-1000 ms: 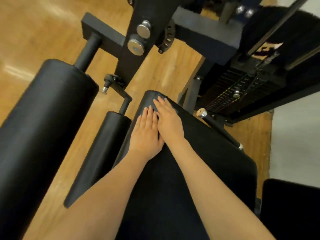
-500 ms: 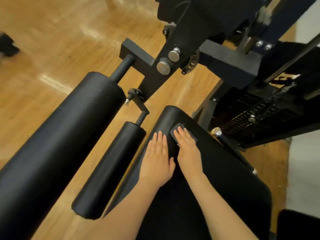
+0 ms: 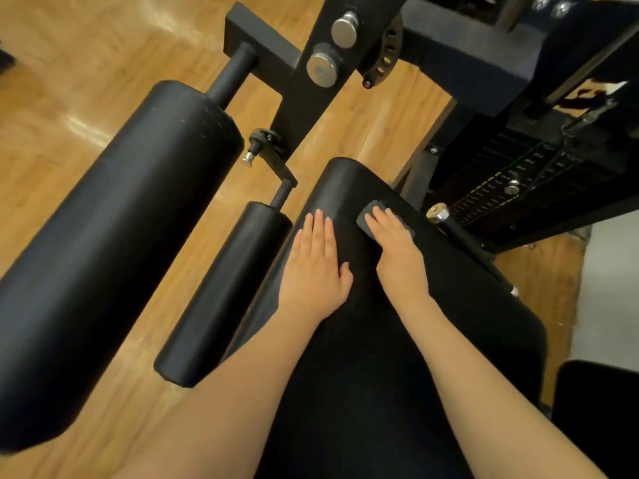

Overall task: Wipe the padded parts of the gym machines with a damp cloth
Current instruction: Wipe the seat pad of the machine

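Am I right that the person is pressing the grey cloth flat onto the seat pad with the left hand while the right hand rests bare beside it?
Not quite: the hands are swapped. The head view shows the right hand pressing the grey cloth flat onto the seat pad, while the left hand rests bare beside it.
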Demonstrator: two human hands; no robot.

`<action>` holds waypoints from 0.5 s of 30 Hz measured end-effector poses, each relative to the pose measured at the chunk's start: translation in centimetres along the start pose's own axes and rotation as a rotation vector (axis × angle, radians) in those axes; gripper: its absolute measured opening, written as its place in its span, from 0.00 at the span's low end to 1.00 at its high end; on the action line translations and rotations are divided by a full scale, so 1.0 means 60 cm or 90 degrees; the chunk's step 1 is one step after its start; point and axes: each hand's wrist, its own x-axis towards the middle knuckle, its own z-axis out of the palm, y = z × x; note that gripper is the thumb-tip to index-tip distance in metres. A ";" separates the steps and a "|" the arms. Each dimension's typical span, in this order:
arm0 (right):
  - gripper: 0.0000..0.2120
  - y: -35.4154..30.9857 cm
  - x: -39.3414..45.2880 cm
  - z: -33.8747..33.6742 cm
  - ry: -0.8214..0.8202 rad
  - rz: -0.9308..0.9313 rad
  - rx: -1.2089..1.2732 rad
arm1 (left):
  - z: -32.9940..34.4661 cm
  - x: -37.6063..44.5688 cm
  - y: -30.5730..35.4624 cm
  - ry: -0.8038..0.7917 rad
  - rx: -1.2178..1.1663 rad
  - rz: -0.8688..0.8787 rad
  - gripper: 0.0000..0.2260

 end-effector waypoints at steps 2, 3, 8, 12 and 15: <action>0.31 0.060 -0.047 -0.012 0.004 0.098 -0.019 | -0.001 0.000 0.000 0.002 -0.001 -0.003 0.33; 0.31 0.091 -0.071 -0.019 0.008 0.149 -0.025 | -0.001 0.000 0.000 0.002 -0.002 -0.003 0.33; 0.27 0.128 -0.101 -0.034 0.088 0.278 0.044 | 0.002 0.001 0.001 0.007 0.004 -0.003 0.33; 0.26 0.030 -0.012 -0.019 0.116 0.126 0.054 | 0.002 0.000 0.002 0.007 0.016 -0.004 0.33; 0.29 -0.035 0.037 0.004 0.007 -0.008 0.015 | 0.004 0.000 0.002 0.007 0.032 0.002 0.33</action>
